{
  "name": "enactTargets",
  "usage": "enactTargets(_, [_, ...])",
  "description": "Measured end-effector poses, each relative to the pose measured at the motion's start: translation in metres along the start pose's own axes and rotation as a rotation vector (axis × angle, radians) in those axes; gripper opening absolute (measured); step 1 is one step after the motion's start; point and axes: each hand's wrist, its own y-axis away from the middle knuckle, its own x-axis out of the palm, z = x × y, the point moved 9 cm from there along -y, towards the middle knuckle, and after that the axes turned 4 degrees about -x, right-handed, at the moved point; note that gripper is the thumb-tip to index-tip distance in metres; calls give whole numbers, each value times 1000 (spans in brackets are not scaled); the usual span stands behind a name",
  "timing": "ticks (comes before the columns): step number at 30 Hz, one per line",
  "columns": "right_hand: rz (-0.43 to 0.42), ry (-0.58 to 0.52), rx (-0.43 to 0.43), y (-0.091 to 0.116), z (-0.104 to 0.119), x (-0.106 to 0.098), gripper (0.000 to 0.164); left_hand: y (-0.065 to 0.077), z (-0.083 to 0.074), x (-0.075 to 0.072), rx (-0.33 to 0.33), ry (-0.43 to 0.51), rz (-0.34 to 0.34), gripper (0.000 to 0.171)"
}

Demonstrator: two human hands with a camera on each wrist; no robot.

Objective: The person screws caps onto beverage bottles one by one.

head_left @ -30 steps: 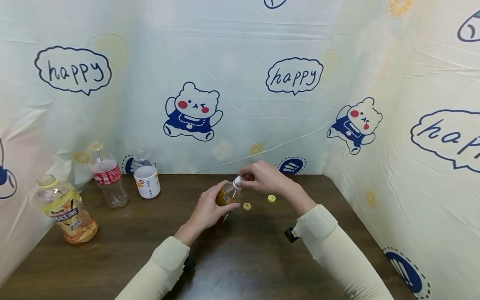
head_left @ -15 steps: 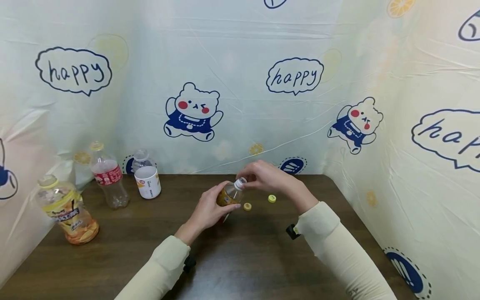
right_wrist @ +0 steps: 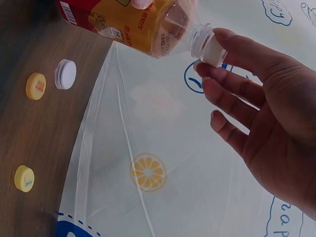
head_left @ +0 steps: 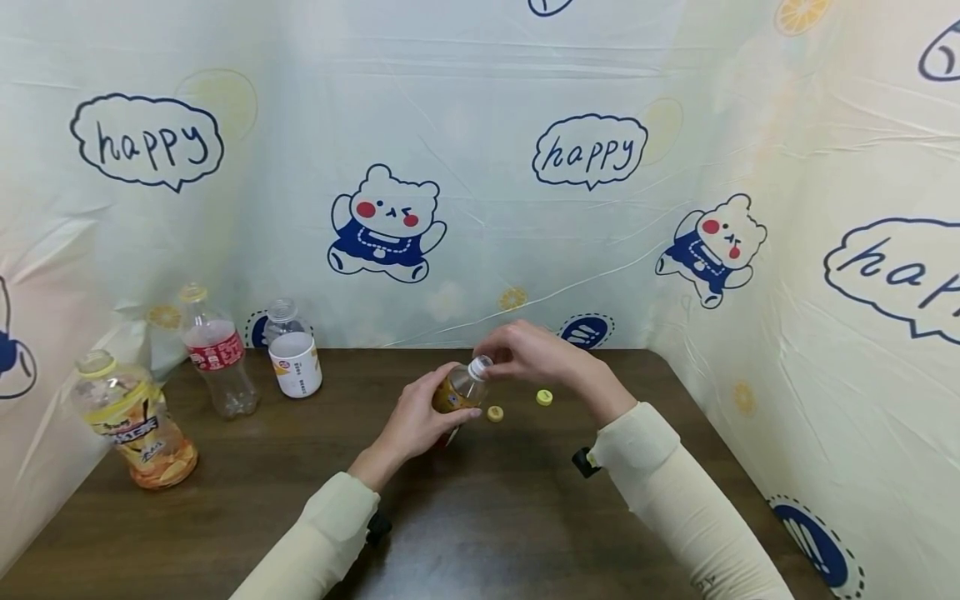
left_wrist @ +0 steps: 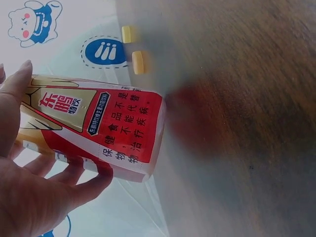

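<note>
My left hand (head_left: pixel 412 421) grips a clear plastic drink bottle (left_wrist: pixel 129 126) with a red and gold label, its fingers round the label. The bottle leans to the right, its base low over the table in the left wrist view. On its neck sits a white cap (right_wrist: pixel 216 52). The thumb and index finger of my right hand (right_wrist: pixel 276 98) pinch that cap; the other fingers are spread loosely below. Near the bottle lie an orange-yellow cap (head_left: pixel 495 413), a yellow cap (head_left: pixel 544 397) and a second white cap (right_wrist: pixel 65 74), which the head view hides.
Three uncapped bottles stand at the left of the brown table (head_left: pixel 300 517): one with a yellow label (head_left: pixel 142 429), one with a red label (head_left: pixel 217 354) and one with a white label (head_left: pixel 295 362). A printed curtain (head_left: pixel 480 233) rises behind and to the right.
The bottle's neck and cap have shifted slightly to the right. My right wrist has moved a little right, with its fingers still at the cap. The other bottles have not moved.
</note>
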Motion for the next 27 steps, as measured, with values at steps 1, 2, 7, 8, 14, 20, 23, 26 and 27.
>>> enactTargets(1, [-2, 4, 8, 0, 0, 0, 18, 0, 0, 0, 2, -2, -2, 70])
enactTargets(2, [-4, 9, 16, -1, -1, 0, 16, 0, 0, 0, 4, -3, -3, 70])
enactTargets(7, [-14, 81, 81, -1, -7, 0, 24, 0, -1, 0, 4, -6, -3, 67])
enactTargets(8, [-13, 91, 93, -1, -8, 0, 26, 1, -1, -1, 4, -5, -5, 68])
enactTargets(14, [11, 70, 139, 3, -9, -2, 56, 0, -3, -2, 6, -4, -12, 68])
enactTargets(20, [57, -5, 103, 4, -4, -1, 76, 0, -3, -2, 9, -15, -10, 67])
enactTargets(23, [68, -12, 73, 4, -2, 1, 65, 0, -2, -1, 3, -15, -11, 67])
enactTargets(26, [70, 1, 49, 3, 0, 2, 49, 1, -1, 0, 4, -18, -8, 68])
enactTargets(27, [69, 1, 42, 2, 0, 2, 44, 1, -1, 0, 5, -18, -6, 68])
